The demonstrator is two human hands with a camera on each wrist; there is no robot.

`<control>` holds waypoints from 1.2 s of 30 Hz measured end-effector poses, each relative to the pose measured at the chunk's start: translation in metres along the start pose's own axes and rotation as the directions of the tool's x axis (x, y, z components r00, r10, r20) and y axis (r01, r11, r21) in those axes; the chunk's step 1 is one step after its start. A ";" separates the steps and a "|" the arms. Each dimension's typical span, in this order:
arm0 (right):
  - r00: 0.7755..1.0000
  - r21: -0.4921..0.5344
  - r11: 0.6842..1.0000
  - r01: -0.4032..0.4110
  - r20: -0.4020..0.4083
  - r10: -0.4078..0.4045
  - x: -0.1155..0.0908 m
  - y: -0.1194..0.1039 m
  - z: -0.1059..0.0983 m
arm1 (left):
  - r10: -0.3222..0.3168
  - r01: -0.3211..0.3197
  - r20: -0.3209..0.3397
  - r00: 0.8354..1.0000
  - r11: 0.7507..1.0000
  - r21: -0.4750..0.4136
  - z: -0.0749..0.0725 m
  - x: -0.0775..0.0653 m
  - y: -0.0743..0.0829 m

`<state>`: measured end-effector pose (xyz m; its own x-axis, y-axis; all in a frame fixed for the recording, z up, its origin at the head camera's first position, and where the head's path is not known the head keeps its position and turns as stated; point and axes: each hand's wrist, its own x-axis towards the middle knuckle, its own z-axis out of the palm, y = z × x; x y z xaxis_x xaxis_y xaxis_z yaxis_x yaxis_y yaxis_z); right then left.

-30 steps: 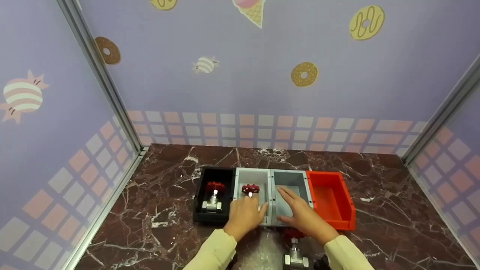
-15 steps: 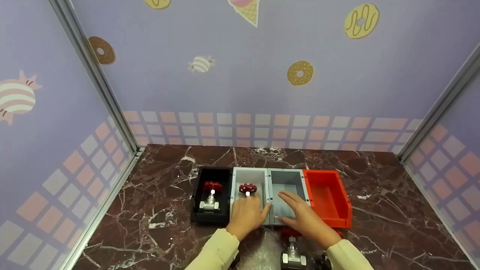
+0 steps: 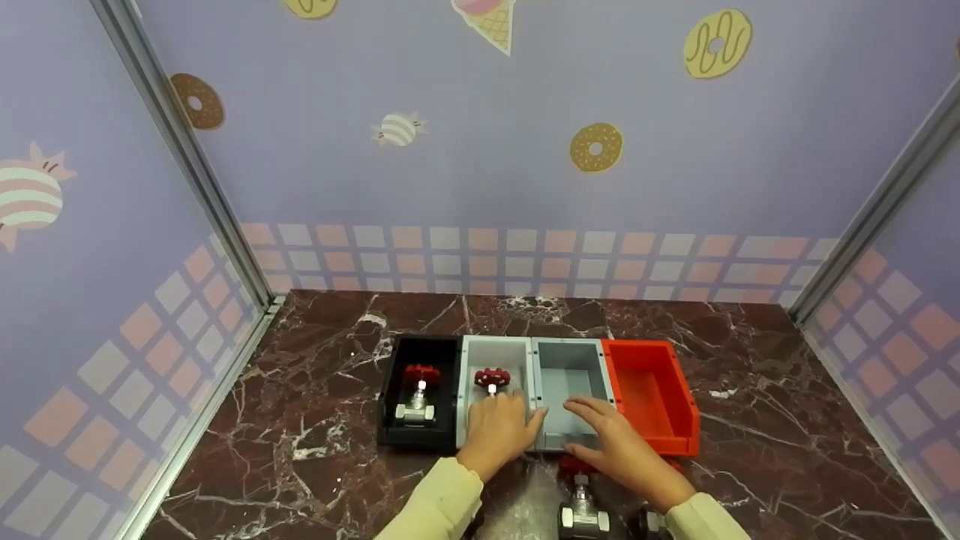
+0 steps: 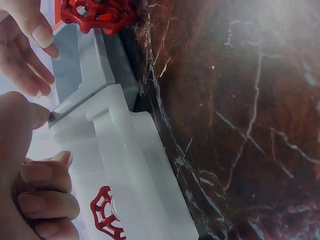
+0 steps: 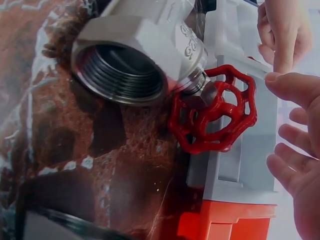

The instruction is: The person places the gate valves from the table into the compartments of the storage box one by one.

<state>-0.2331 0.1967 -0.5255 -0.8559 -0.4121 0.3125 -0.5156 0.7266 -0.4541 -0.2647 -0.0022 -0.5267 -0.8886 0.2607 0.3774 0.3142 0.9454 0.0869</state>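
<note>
In the head view my left hand [image 3: 496, 429] is over the white bin [image 3: 496, 346], fingers loosely curled, thumb at the divider beside the grey bin [image 3: 568, 367]. The left wrist view has nothing between its fingers. Just beyond its fingertips a valve with a red handwheel [image 3: 492, 377] stands in the white bin, its body partly hidden by the hand. My right hand [image 3: 619, 446] hovers over the grey bin's front, fingers relaxed and slightly spread, holding nothing. Below it on the table stands another valve [image 3: 583, 517], its red handwheel [image 5: 215, 110] close to the grey bin's front.
A black bin [image 3: 388, 420] at the left end of the row holds a red-wheeled valve [image 3: 417, 409]. An orange-red bin [image 3: 651, 401] forms the right end. Another valve [image 3: 652, 523] lies partly hidden by the right sleeve. Patterned walls enclose the dark marble table [image 3: 330, 360].
The right hand has drawn slightly back toward the front of the grey bin. The left hand stays over the white bin. The whole head view has shifted a little.
</note>
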 end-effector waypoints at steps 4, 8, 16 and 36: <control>0.999 0.004 1.000 -0.024 0.031 0.023 -0.006 -0.001 -0.002 | -0.002 0.002 0.015 1.000 1.000 0.004 0.001 0.001 0.003; 0.997 0.026 0.998 -0.049 0.068 0.047 -0.012 -0.002 -0.002 | -0.009 0.008 0.033 0.999 1.000 0.010 0.001 0.002 0.005; 0.998 0.014 0.999 -0.047 0.053 0.046 -0.025 -0.002 0.002 | -0.013 0.012 0.040 0.999 1.000 0.016 0.005 0.002 0.007; 0.986 -0.020 0.998 -0.053 0.156 0.056 -0.061 -0.004 0.004 | -0.044 0.047 0.063 0.997 0.998 -0.041 0.012 0.005 0.010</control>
<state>-0.1788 0.2164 -0.5463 -0.8790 -0.4518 0.1527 -0.4685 0.7583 -0.4533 -0.2702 0.0108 -0.5352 -0.9208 0.2306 0.3146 0.2859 0.9477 0.1421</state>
